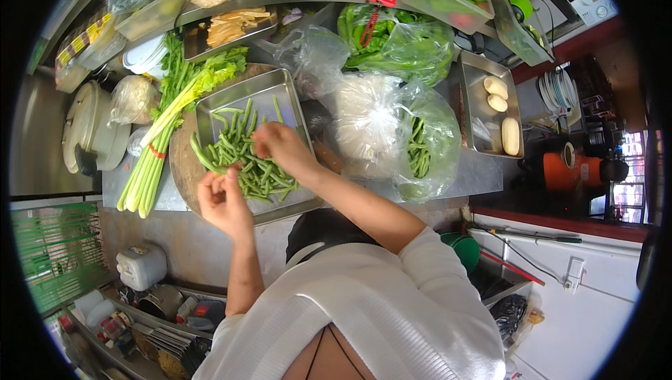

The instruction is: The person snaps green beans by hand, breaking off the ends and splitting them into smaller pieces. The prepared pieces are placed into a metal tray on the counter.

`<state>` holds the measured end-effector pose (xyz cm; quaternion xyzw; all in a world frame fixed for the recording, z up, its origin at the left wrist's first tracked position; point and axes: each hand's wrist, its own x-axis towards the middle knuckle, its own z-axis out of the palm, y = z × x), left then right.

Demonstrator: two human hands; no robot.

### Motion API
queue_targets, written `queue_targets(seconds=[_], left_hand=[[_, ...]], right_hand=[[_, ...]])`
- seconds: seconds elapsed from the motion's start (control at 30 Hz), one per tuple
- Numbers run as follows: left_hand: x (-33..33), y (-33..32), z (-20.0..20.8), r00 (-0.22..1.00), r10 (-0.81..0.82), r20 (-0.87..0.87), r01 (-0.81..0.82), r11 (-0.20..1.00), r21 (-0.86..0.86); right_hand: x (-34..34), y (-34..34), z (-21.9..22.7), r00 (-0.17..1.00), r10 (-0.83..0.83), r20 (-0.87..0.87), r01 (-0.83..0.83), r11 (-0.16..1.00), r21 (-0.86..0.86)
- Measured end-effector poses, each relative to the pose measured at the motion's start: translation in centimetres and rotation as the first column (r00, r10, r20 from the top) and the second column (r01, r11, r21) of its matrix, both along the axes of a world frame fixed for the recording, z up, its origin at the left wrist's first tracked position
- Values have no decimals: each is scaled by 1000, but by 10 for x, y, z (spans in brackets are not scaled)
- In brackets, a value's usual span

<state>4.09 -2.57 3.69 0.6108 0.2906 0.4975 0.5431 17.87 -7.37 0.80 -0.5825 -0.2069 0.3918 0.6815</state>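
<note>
My left hand [225, 201] is at the near left edge of a metal tray [262, 90], its thumb and fingers pinched on a green bean [204, 154]. That bean slants up and away from the fingertips. Cut pieces and longer green beans [262, 178] lie heaped in the tray. Above the tray's right part, my right hand [285, 150] has its fingers curled together. Whatever they may hold is hidden from view. Under the tray is a round wooden board [183, 163].
Celery [155, 149] bound with a red band lies left of the tray. To the right are a clear bag of beans [420, 149], a white-filled bag [365, 124] and bagged leafy greens [399, 44]. Farther right, another metal tray [481, 72] holds several pale peeled vegetables.
</note>
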Motion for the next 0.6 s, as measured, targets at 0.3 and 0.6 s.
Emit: queue_targets(seconds=[0.3,0.6], left_hand=[[-32,33,-22,828,163,-537,-36,970,240],[50,-16,0,925,-212,-317,297,921,253]], right_hand=[[69,-133,19,797,-178,577,385,886,-258],[150,-259,-70,530,574,625,565,311,-764]])
